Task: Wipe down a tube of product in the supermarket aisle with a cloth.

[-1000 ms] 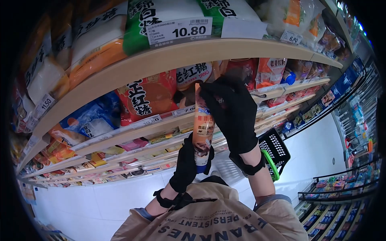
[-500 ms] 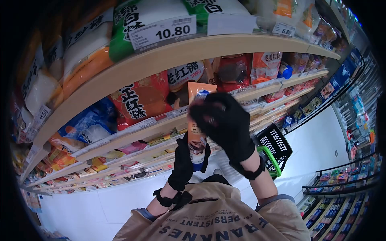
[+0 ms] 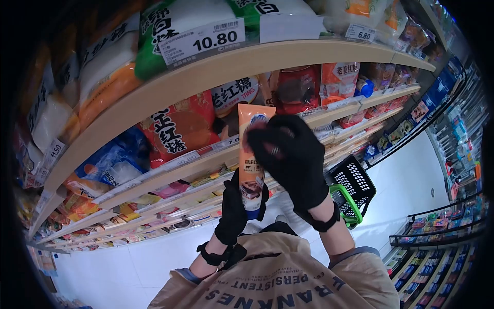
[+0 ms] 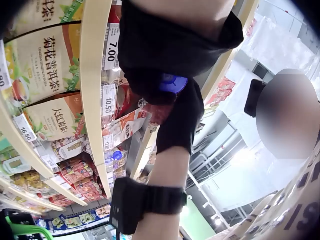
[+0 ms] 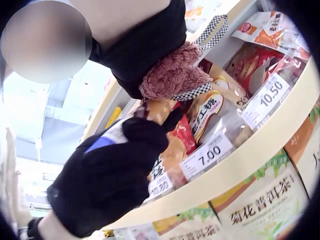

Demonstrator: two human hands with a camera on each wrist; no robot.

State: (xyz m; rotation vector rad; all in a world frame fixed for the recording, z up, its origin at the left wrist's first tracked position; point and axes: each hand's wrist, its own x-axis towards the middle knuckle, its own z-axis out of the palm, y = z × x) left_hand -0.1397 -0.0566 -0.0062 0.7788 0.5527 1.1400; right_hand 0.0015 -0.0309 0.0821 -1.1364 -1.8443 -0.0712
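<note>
My gloved left hand (image 3: 234,211) grips the lower part of an orange tube (image 3: 252,177), which stands nearly upright with its blue cap (image 4: 173,83) at the bottom. My gloved right hand (image 3: 293,159) holds a fuzzy dusty-pink cloth (image 5: 175,72) with black-and-white checked trim against the tube's upper front. Much of the cloth is hidden by the fingers in the head view. Above the right hand, the tube's flat, wide end shows. Cloth and tube overlap in the right wrist view, where the left hand wraps the tube from below.
Curved shelves (image 3: 206,72) of bagged sugar rise close in front, with price tags (image 3: 203,42) along their edges. Red sugar bags (image 3: 180,123) sit behind the tube. A black basket (image 3: 355,180) with a green handle is on the floor at right.
My right hand has come down from the tube's top end to its upper front, with the cloth. The tube has turned to show more of its front and sits slightly farther left.
</note>
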